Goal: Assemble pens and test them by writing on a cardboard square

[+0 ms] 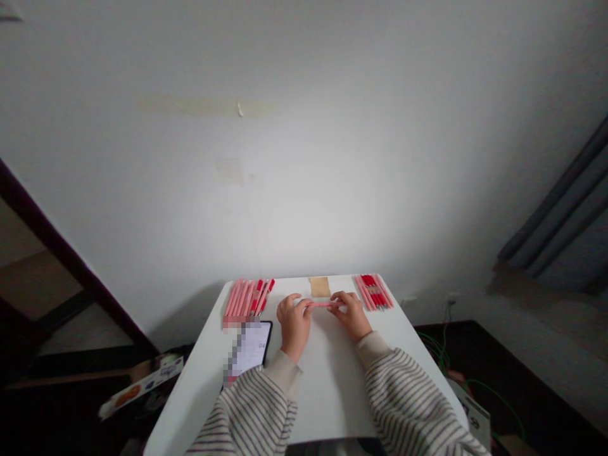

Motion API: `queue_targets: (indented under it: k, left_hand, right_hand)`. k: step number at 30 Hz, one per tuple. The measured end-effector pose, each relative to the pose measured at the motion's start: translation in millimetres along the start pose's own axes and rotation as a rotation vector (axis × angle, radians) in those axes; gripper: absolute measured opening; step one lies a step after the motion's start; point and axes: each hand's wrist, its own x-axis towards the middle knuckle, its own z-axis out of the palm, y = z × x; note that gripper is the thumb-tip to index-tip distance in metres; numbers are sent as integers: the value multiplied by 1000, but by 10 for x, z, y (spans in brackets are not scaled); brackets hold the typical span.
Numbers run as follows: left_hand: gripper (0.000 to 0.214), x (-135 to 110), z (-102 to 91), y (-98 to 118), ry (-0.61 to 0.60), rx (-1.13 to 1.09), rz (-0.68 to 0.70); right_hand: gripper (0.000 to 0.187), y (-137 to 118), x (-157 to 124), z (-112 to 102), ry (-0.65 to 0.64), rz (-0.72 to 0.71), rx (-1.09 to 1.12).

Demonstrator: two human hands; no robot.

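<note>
A slim pink pen (323, 304) lies level between my two hands, above the middle of the white table. My left hand (294, 323) pinches its left end, while my right hand (350, 313) has thumb and fingers closed on the right end. Just beyond the pen is a small tan square (320, 287) on the tabletop. To the left, a row of pink and red pens (247, 297) lies side by side. A second group of pink and red pens (373, 292) sits on the right, near the far edge.
A phone (251, 345) with a lit screen, partly pixelated, lies on the white table (327, 392) beside my left forearm. The far table edge is close to a pale wall (313, 158). Green cables (439, 351) hang at the right, past the table.
</note>
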Motion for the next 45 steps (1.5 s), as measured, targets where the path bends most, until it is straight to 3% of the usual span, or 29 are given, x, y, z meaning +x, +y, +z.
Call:
queue_targets:
  k: [18,23,33,45]
  left_hand:
    - [17,4,-10,21,-23,-20,-8]
    - [16,8,-26,34,-14,-36,17]
    - [17,2,8,7,0,-14,8]
    - [17,-4,16,8,17,-13,4]
  right_hand:
    - [20,41,16,8,41,-51,-112]
    - [29,48,8,25,46,-29,-134]
    - [18,2,8,-16,50,-48,-114]
    - [29,39,3,10,88,-50,-114]
